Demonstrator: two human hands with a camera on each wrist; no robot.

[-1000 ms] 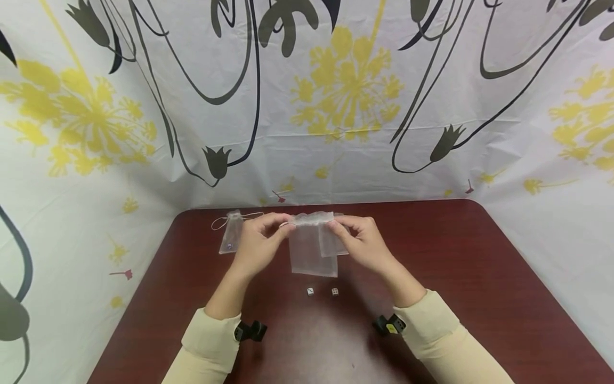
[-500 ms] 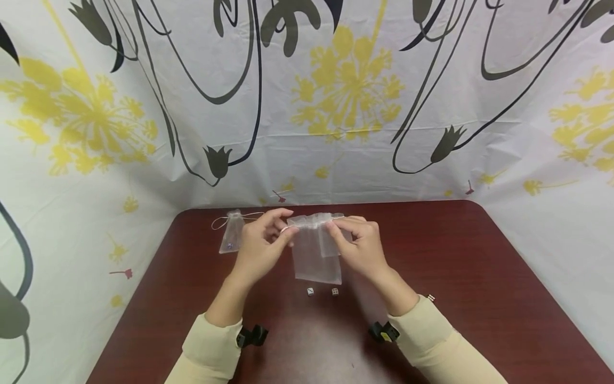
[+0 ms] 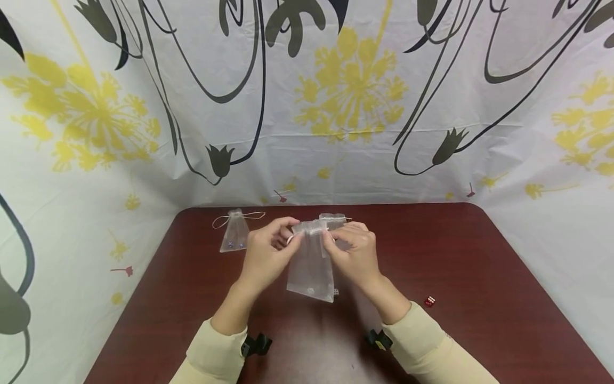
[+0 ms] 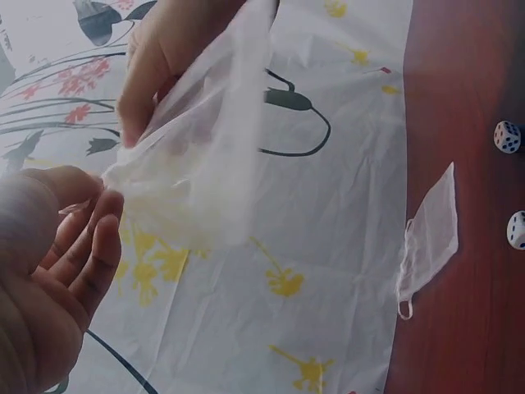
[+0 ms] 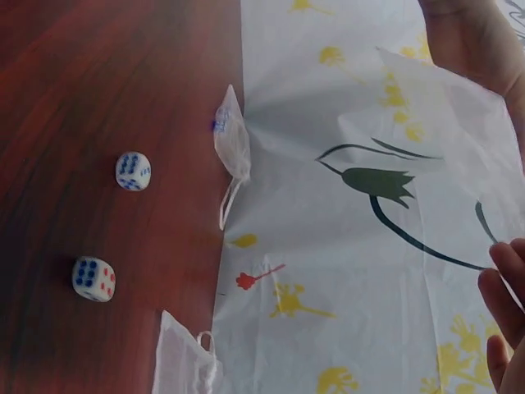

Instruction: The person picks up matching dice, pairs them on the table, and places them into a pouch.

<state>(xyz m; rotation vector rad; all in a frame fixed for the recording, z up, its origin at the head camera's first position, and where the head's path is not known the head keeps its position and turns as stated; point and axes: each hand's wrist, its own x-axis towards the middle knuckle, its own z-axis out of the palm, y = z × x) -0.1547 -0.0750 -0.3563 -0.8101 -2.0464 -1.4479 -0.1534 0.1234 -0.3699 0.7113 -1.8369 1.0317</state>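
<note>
Now the left hand [image 3: 266, 249] and right hand [image 3: 355, 249] pinch a see-through drawstring bag [image 3: 308, 264]. Red dice [image 3: 429, 301] sit toward its four o'clock.

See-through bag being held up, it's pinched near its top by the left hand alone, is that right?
Not quite: the left hand isn't alone. The head view shows the right hand also pinching the see-through bag near its top.
</note>
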